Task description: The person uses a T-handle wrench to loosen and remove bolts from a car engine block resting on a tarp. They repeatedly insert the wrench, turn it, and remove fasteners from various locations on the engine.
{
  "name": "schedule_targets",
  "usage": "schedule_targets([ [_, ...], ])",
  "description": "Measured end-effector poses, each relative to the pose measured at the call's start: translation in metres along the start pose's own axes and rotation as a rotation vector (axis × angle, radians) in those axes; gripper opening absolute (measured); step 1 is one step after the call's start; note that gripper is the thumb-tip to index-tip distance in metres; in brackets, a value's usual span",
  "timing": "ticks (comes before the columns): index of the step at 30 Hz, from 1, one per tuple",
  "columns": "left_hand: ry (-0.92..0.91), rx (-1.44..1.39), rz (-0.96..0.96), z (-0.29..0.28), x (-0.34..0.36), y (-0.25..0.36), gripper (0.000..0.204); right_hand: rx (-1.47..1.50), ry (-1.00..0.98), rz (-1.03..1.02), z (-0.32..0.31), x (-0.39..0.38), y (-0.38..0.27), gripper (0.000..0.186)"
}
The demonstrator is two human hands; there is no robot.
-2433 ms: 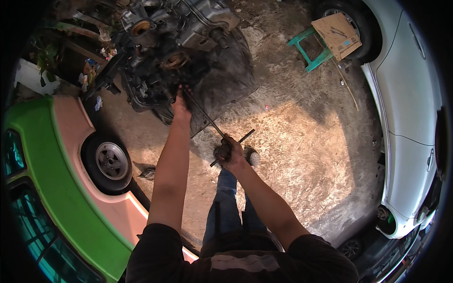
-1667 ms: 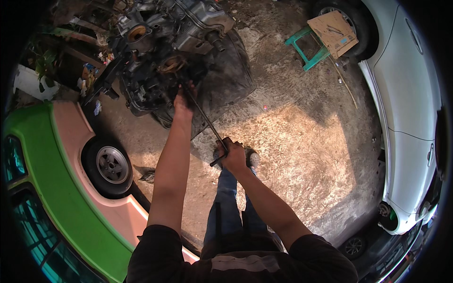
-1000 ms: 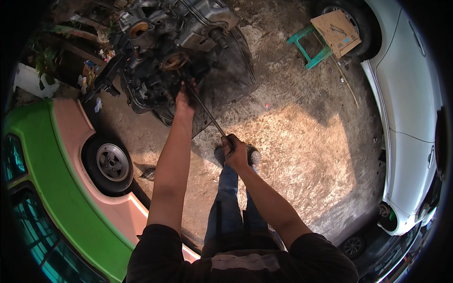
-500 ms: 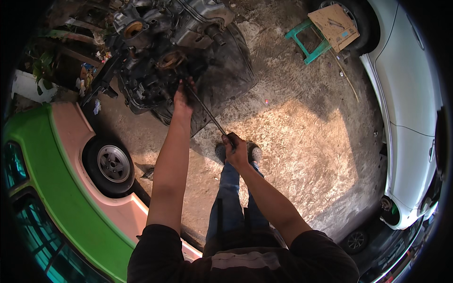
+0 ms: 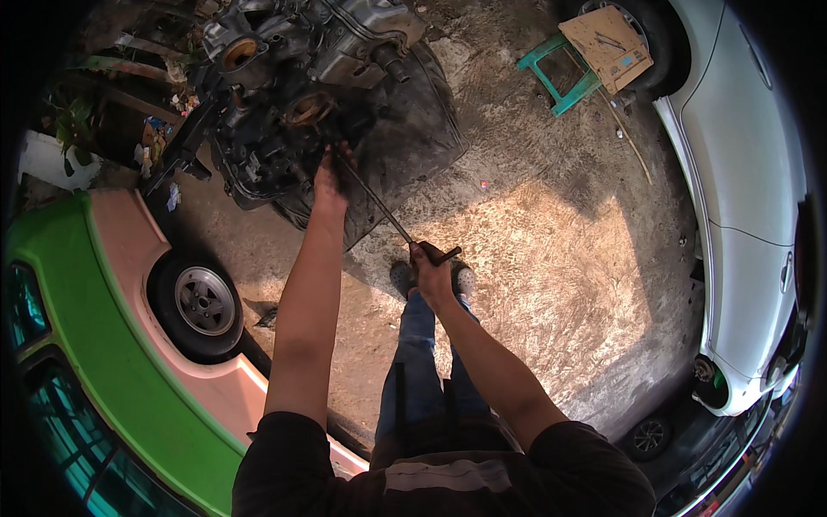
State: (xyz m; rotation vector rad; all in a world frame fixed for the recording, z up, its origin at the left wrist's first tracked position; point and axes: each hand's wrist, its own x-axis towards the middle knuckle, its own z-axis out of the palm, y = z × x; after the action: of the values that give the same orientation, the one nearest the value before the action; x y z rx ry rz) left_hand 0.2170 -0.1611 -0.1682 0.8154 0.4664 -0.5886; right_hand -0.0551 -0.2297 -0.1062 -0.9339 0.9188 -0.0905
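Observation:
A long, thin T-handle wrench [image 5: 377, 203] slants from my right hand up to the dark, greasy engine [image 5: 284, 108]. My right hand [image 5: 431, 270] is closed around its crossbar, and one end of the bar juts out to the right of the fist. At the far end of the shaft, close against the lower part of the engine, my left hand [image 5: 331, 183] has its fingers around the rod. The tip of the wrench is lost in the shadow there, so what it touches cannot be seen.
The engine rests on a dark sheet-covered base [image 5: 422, 138] over rough concrete. A green and pink vehicle [image 5: 129, 319] stands at left, a pale car [image 5: 749, 198] at right. Cardboard [image 5: 610, 47] lies on a green stool [image 5: 560, 86] at the far right. My shoes [image 5: 401, 277] are below the wrench.
The wrench's crossbar has turned: its end now sticks out to the right of my right hand, where it was hidden before. Both hands keep nearly the same places.

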Motion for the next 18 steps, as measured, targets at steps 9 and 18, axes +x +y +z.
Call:
schedule_targets([
  [9, 0.020, 0.018, 0.003, 0.0010, -0.0015, -0.0003, 0.018, 0.251, 0.015, 0.131, 0.0054, 0.0002, -0.0041, 0.023],
  [18, -0.024, 0.069, 0.052, 0.0021, -0.0052, -0.0004, 0.018, 0.426, 0.044, 0.248, 0.0042, 0.0048, -0.0102, 0.023],
])
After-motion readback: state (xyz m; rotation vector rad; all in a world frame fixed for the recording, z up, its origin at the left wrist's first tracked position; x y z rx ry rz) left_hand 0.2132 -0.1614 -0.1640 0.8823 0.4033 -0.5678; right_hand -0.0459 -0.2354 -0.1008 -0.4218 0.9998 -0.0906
